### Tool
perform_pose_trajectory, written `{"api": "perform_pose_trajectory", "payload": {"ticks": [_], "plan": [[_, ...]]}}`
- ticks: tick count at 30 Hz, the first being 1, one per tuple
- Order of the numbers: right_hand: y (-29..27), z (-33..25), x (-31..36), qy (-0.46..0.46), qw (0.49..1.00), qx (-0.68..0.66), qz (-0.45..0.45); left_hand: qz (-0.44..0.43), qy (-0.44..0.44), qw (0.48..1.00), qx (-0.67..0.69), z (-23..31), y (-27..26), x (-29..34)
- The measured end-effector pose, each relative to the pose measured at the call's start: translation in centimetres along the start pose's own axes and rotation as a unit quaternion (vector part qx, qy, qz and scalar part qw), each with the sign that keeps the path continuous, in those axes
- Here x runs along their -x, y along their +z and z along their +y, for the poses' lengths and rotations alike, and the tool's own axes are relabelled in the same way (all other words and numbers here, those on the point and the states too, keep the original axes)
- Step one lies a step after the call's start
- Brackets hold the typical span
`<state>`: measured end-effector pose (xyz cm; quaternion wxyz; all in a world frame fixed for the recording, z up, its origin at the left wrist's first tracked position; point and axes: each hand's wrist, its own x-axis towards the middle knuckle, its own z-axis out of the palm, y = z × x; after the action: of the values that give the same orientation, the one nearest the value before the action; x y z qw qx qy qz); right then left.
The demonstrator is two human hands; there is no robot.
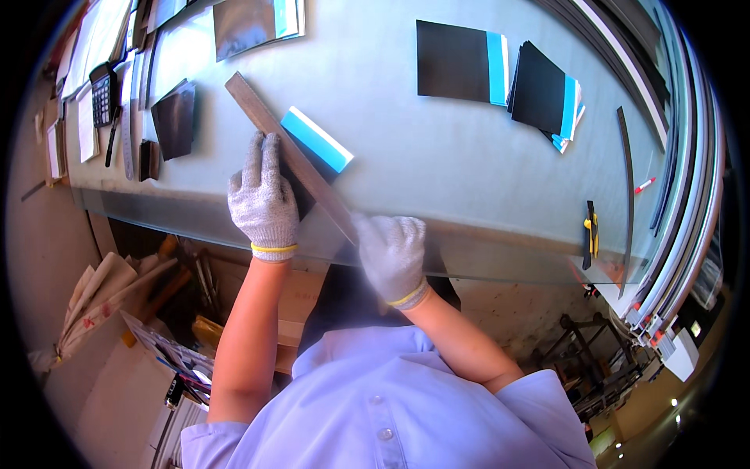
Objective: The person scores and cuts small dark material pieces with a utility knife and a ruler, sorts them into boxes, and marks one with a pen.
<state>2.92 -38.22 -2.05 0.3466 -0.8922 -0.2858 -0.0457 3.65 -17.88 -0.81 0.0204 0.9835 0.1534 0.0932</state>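
While pinning the brown bar (293, 155) over the card (319, 141), press flat and even

From the left: note a dark sheet (173, 119) in the upper left, well apart; leave alone.

Next, left of frame centre, see the left hand (264, 197), gloved, palm down, two fingers stretched up the frame to the bar's left edge, the rest tucked in. Not wrapped around anything; seemingly just pressing. Forearm nearly upright, from lower left. To do well: push straight down, set the two fingers wider for firmer footing, stay back from the right-hand edge.

Then the bar: slanting from upper left of centre down toward the near edge of the glass tabletop (375, 86), lying across the card. Blue-and-white end of the card out on the right, dark part mostly covered. Check alignment before adding force; avoid pivoting.

Just below centre, see the right hand (393, 252), gloved, curled, blurred, at the bar's lower end; cannot tell whether closed on the bar or on something hidden. Forearm angled in from lower right. Best to move smoothly, in line with the bar.

Farther right: booklets (539, 87) in the upper right, cutter (591, 234) below; leave both.
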Motion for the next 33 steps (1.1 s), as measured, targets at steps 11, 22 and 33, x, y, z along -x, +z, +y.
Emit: {"api": "perform_pose_trajectory", "payload": {"ticks": [11,22,33], "plan": [[-0.24,-0.06,-0.13,-0.005,1.0,0.01,-0.012,0.031,0.024,0.999,-0.012,-0.36,0.37,-0.02],[-0.01,-0.08,-0.06,0.007,1.0,0.006,-0.018,0.036,0.026,0.999,-0.024,-0.49,0.36,-0.03],[-0.16,-0.41,-0.25,0.004,1.0,0.017,-0.012,0.009,0.006,1.0,-0.001,-0.22,-0.02,0.03]]}}
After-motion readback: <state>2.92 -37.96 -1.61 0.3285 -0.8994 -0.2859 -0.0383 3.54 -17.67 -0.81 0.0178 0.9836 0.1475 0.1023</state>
